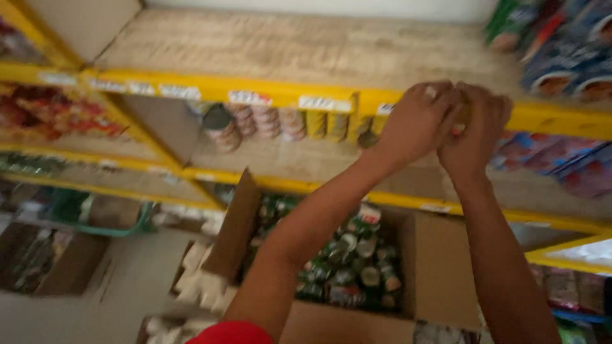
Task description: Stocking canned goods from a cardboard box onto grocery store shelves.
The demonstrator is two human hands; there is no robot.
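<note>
**Both hands up at the yellow shelf edge, carton below mostly full**

Both arms raised to the front of the upper wooden shelf (287, 44). Left hand (414, 121) and right hand (475, 127) pressed together, fingers curled in around something small held between them. Blur is heavy; a sliver of yellowish and red shows between the palms at (460, 118), possibly a small can, but I cannot tell for sure. The held item sits just in front of the yellow shelf rail (255, 89), level with the strip of white price labels (248, 97).

Progress, judged from the layout: the shelf below the rail carries a short row of tins (268, 121) lined along its front, one darker-lidded can (220, 127) at the left end. To the right of that row the boards look bare until the blue and pink packets (561, 162). So some stock stands in place, and room remains.

Containers:
- Open cardboard carton (440, 274) on the floor directly below the arms, flaps up. Inside, green-labelled cans (350, 261) packed close, tops showing, apparently nearly full.
- A second box (60, 267) at lower left, contents unclear.
- White packets (191, 280) stacked beside the carton's left flap.

Top right shelf holds blue and green packaged goods (561, 44). Red packets (44, 111) fill the bay at far left.
</note>
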